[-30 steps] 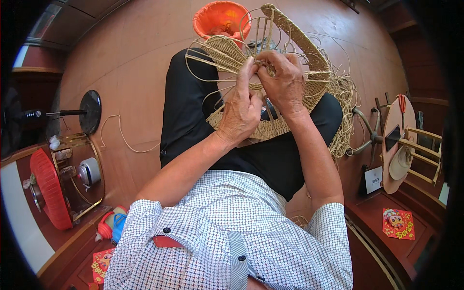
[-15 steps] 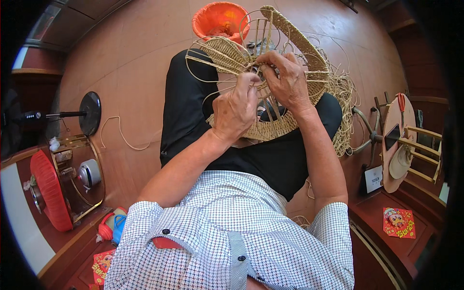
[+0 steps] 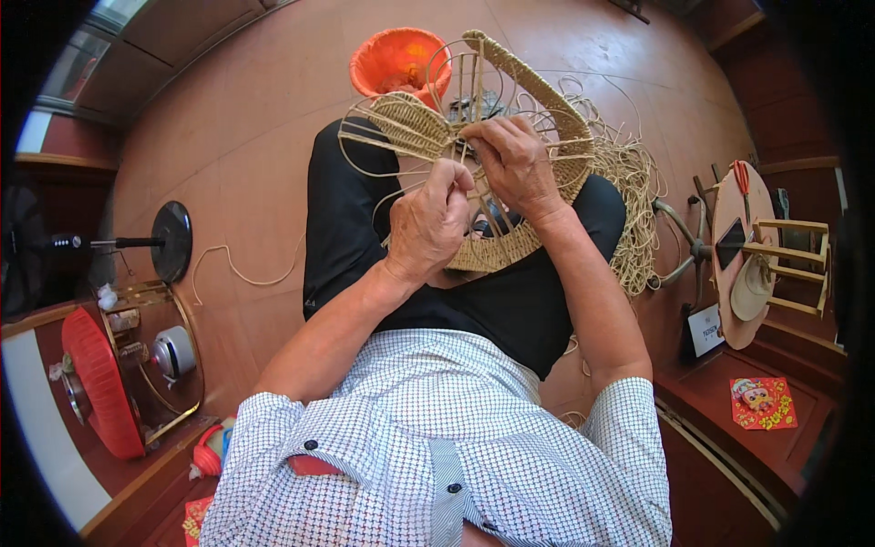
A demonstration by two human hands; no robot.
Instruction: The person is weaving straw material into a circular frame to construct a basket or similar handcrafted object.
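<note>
A round frame bound with tan straw cord rests across my lap. One petal-shaped section (image 3: 410, 123) is densely woven, and a curved woven band (image 3: 538, 87) runs along its far right side. Bare cord-wrapped spokes stretch between them. At the middle, where the spokes meet, my right hand (image 3: 518, 164) pinches the frame with thumb and fingertips. My left hand (image 3: 425, 223) is closed just nearer to me, thumb pressed against the forefinger; whatever it grips is too small to make out. Loose straw cord (image 3: 633, 214) lies heaped beside my right knee.
An orange-lined bucket (image 3: 401, 64) stands beyond my left knee. To the left are a round black stand base (image 3: 171, 242) and a red-covered heater-like appliance (image 3: 102, 383). At right, a round board (image 3: 729, 219) carries red-handled scissors (image 3: 742, 178), a phone and a pale hat.
My view has shifted slightly, so the frame and hands sit lower and further left. My left hand has drawn a little away from the frame's middle, while my right stays there.
</note>
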